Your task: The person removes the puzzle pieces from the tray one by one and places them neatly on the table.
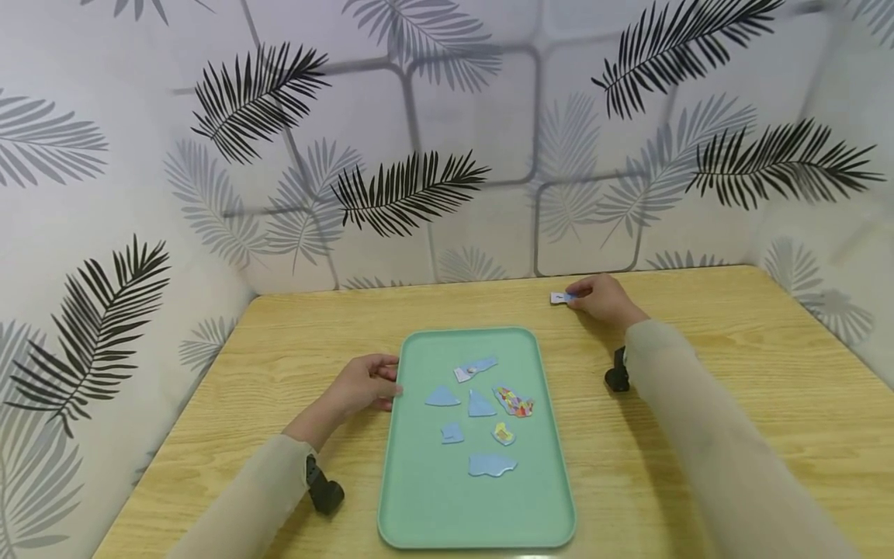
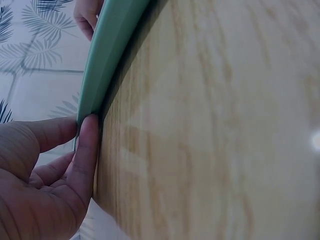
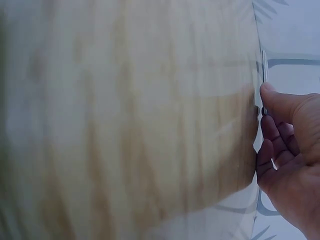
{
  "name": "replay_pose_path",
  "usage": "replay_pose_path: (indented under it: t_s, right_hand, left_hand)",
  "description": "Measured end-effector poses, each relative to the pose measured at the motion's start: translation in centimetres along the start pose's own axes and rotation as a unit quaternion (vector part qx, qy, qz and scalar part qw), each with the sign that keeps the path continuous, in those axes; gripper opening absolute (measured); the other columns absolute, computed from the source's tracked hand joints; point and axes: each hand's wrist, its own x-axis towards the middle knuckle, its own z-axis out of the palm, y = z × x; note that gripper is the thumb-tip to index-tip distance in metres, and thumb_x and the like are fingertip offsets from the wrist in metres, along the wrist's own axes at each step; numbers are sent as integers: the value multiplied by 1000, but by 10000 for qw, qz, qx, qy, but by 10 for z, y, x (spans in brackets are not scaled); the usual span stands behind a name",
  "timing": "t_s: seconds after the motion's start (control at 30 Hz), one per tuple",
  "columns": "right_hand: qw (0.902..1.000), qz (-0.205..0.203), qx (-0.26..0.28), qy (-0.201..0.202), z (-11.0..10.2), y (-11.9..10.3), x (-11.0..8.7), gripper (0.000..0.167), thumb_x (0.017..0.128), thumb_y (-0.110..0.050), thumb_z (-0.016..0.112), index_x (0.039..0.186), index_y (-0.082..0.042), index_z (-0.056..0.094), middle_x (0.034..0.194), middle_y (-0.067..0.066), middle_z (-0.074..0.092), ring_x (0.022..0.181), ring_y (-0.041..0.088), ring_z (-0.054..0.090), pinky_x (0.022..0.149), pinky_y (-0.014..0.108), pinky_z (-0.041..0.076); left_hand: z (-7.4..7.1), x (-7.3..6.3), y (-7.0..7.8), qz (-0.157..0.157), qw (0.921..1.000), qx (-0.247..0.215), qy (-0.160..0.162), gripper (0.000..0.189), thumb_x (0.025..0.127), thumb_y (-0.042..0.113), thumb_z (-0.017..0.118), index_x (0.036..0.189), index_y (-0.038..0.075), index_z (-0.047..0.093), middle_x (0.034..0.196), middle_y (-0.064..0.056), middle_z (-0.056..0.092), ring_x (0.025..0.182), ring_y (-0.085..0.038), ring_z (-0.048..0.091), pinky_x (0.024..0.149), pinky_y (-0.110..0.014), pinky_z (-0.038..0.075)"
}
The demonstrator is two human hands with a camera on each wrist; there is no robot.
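A pale green tray [image 1: 482, 508] lies on the wooden table with several flat, irregular pieces on it. Its left rim is pinched between the thumb and fingers of my left hand [image 1: 365, 384]; the left wrist view shows that hand [image 2: 45, 175] close up at the tray edge [image 2: 102, 65]. Beyond the tray's far right corner, my right hand [image 1: 604, 301] pinches a small flat white-and-blue piece [image 1: 559, 297] just above or at the table. From the right wrist, the piece [image 3: 265, 67] appears edge-on, held by thumb and fingers of the hand [image 3: 292, 135].
On the tray are mostly light-blue pieces, including a wavy-edged one [image 1: 492, 465] and a triangular one [image 1: 442, 397]. A multicoloured piece [image 1: 514, 402] and a small yellow one [image 1: 503, 434] lie at its right. A leaf-patterned wall [image 1: 475, 225] stands behind the table [image 1: 314, 318].
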Motion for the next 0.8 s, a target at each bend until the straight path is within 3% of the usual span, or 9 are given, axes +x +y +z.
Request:
replay_pose_path:
  t_s: [0.8]
  right_hand:
    - [9998, 85, -143, -76, 1, -1, 2, 32, 92, -11, 67, 120, 6, 64, 116, 23, 62, 107, 36, 56, 95, 48, 45]
  left_hand:
    - [1, 0, 2, -65, 9999, 85, 20, 55, 88, -6, 66, 139, -3, 47, 107, -17, 54, 81, -21, 60, 68, -34, 59]
